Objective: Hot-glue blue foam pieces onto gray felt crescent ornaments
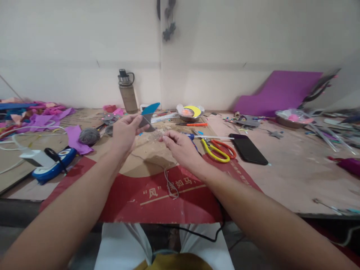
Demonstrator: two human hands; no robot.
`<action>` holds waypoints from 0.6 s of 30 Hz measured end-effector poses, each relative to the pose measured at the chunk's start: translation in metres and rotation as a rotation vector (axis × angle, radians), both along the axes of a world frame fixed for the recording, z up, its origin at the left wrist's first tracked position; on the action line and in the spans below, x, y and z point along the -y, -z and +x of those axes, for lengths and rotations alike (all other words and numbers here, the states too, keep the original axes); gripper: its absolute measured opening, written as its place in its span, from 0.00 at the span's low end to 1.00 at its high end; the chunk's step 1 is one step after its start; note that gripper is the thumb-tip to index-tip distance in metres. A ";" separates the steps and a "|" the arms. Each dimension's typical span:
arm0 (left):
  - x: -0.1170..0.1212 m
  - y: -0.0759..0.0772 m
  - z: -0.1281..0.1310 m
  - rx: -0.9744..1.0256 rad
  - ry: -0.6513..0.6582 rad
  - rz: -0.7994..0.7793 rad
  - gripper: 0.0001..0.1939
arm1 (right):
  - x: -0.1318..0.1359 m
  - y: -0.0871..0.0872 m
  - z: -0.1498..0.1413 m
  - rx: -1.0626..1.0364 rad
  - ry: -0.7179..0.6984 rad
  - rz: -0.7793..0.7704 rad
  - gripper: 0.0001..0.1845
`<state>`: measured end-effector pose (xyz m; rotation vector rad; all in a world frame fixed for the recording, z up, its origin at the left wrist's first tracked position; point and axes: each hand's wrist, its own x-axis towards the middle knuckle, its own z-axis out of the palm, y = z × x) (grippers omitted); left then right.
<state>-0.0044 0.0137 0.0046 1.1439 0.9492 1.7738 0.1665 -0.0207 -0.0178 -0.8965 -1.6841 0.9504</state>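
My left hand (126,131) is closed on a small felt piece (147,120), grey below with a blue pointed tip, held up above the board. A thin line like string runs across the grey part. Just to the right, my right hand (181,148) has thumb and forefinger pinched together close to the felt's lower end. What lies in that pinch is too small to make out. Below the hands, a loose loop of grey yarn (172,189) rests on a red and tan cardboard sheet (120,198).
Right of my right hand lie scissors (216,152) with yellow and orange-red handles, and a black phone (249,149). A grey yarn ball (89,136) and a blue power strip (53,167) sit at left. Behind stand a bottle (128,95) and a bowl (189,118).
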 end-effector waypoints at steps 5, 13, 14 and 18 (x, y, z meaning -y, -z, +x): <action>-0.012 -0.010 -0.020 0.042 -0.140 0.023 0.09 | 0.008 -0.014 0.005 -0.015 -0.130 -0.038 0.10; -0.025 -0.006 -0.044 0.140 -0.229 -0.020 0.09 | 0.026 -0.062 0.032 -0.288 -0.232 -0.060 0.13; -0.026 -0.007 -0.047 0.147 -0.228 -0.024 0.10 | 0.031 -0.067 0.035 -0.291 -0.224 -0.044 0.13; -0.025 -0.020 -0.057 0.092 -0.206 -0.063 0.13 | 0.053 -0.072 0.042 -0.247 -0.223 -0.007 0.13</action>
